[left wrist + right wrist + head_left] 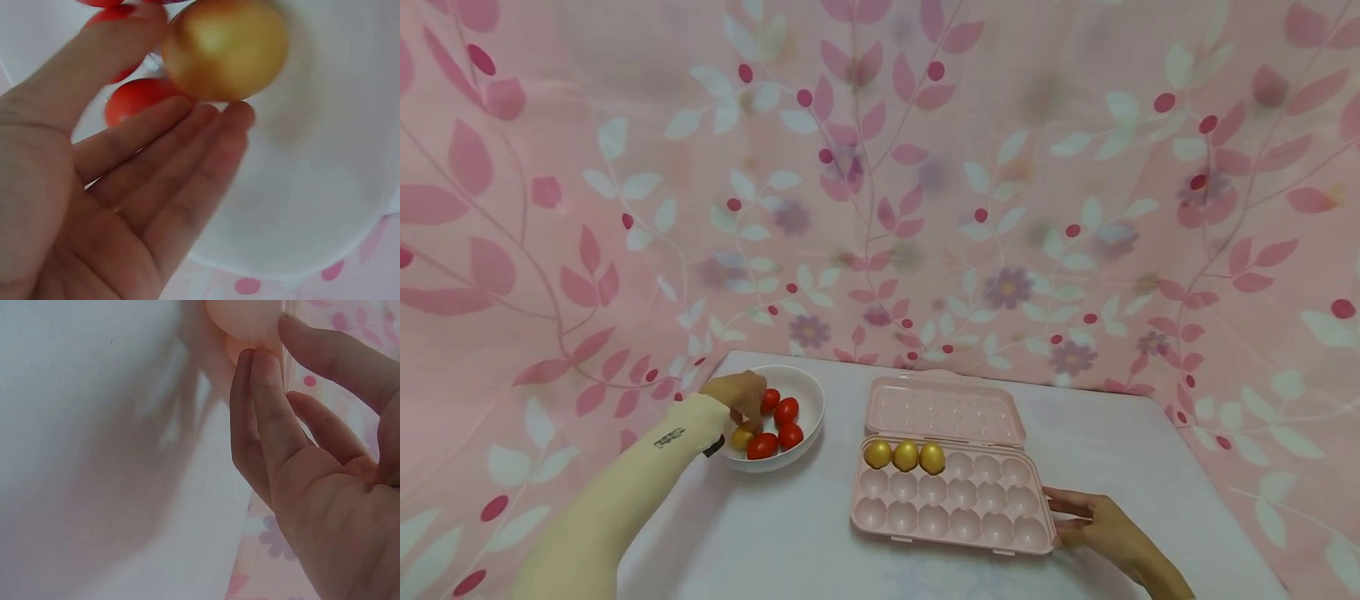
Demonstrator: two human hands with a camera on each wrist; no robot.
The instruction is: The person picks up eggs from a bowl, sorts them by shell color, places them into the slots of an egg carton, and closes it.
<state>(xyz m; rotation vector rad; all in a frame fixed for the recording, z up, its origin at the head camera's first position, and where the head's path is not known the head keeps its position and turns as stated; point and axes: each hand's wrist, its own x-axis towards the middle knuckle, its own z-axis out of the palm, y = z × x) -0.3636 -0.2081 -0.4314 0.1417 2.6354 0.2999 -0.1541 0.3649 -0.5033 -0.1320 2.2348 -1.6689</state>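
On the worktop (820, 542), a golden egg (231, 50) in the bowl (809, 408) left of the egg tray (962, 496) could slip among red ovals (763, 447) because the left hand (740, 396) meets it with thumb and fingers parted, the right hand (1105, 525) pinching the egg tray's edge.

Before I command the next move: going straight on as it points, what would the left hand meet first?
Likely the gold egg in the white bowl; the left hand may already touch it, since depth is unclear.
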